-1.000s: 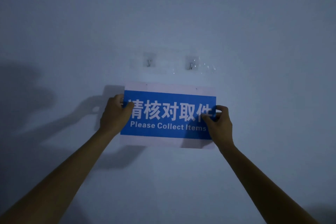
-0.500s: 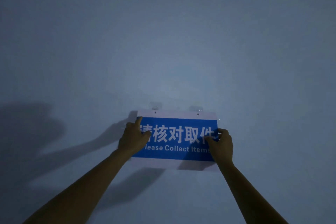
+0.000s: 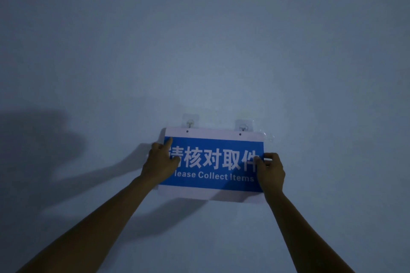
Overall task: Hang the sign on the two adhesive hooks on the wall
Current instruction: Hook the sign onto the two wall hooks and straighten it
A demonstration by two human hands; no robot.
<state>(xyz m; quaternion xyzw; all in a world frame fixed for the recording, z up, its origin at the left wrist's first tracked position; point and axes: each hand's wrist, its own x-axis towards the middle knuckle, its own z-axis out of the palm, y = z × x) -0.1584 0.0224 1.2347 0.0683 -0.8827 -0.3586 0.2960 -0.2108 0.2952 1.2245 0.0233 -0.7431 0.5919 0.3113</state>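
A blue and white sign reading "Please Collect Items" is held flat against the wall. My left hand grips its left edge and my right hand pinches its right edge. Two small holes sit in the sign's white top strip. The left adhesive hook and the right adhesive hook are clear pads with metal hooks. They stick out just above the sign's top edge, each almost straight above a hole. The lower parts of both hooks are covered by the sign.
The plain pale wall fills the view in dim light. Shadows of my arms fall on it to the left and below the sign.
Both hands have lifted the sign from well below the hooks until its top edge overlaps them. The camera has tilted up, so sign and hooks sit lower in view.
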